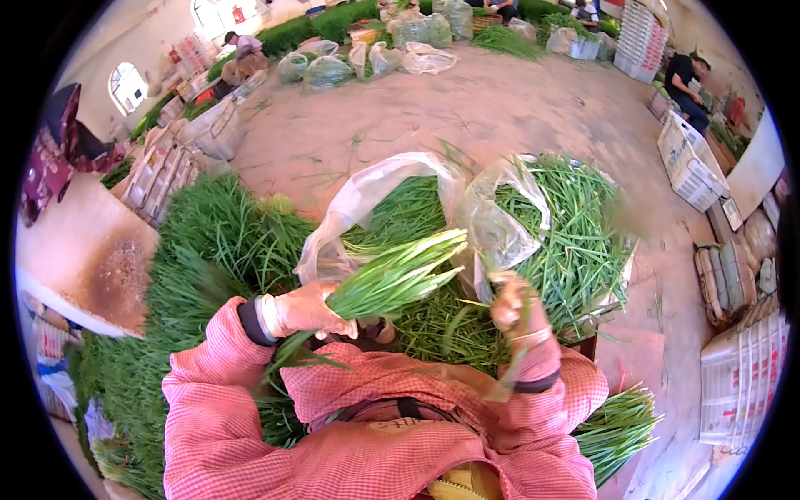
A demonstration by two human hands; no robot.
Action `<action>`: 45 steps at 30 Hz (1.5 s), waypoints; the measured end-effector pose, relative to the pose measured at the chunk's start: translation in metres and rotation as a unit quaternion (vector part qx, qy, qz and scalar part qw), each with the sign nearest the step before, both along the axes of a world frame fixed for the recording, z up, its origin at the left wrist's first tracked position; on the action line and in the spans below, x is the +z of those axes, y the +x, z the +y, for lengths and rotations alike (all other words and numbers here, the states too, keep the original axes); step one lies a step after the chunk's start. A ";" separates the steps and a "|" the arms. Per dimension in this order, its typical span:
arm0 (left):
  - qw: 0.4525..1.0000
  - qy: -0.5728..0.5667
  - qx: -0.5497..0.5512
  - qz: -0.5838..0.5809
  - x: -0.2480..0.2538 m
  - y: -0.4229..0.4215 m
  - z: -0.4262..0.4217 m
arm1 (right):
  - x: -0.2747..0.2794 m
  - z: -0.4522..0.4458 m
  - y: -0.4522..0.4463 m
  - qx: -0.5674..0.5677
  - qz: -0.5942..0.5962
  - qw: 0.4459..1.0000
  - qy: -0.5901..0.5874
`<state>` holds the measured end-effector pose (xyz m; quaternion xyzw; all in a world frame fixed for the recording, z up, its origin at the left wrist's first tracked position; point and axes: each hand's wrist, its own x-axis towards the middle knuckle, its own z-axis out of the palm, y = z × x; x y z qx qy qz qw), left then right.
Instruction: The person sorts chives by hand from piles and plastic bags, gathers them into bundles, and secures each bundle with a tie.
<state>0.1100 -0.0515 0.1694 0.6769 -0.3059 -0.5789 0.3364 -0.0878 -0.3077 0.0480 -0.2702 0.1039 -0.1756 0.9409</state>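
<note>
A bunch of long green stalks (pixel 392 279) with pale ends is gripped in my left hand (pixel 304 310), the pale ends pointing up and to the right. My right hand (pixel 518 308) is closed, with a few thin green leaves at its fingers and hanging below it. Just beyond both hands stands an open clear plastic bag (pixel 337 218) with green stalks inside. Another plastic bag (pixel 500 237) rises beside it, next to a wide heap of loose green leaves (pixel 575 233). Both hands wear thin gloves.
A large pile of green stalks (pixel 200 275) fills the left side. More stalks (pixel 621 429) lie at lower right. White crates (pixel 692 162) and stacked baskets (pixel 737 387) stand at the right. Several people sit farther off, one in dark clothes (pixel 687 87) at upper right.
</note>
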 end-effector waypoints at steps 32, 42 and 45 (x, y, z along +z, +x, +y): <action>0.839 -0.176 -0.016 0.515 -0.110 -0.091 0.043 | -0.010 0.056 0.051 0.405 -0.240 0.882 0.012; 0.883 -0.197 0.163 0.393 -0.111 -0.090 0.060 | -0.002 0.020 0.045 0.013 0.174 0.971 -0.162; 0.899 -0.192 0.205 0.337 -0.112 -0.088 0.063 | -0.034 -0.021 0.033 -0.076 0.209 0.935 -0.275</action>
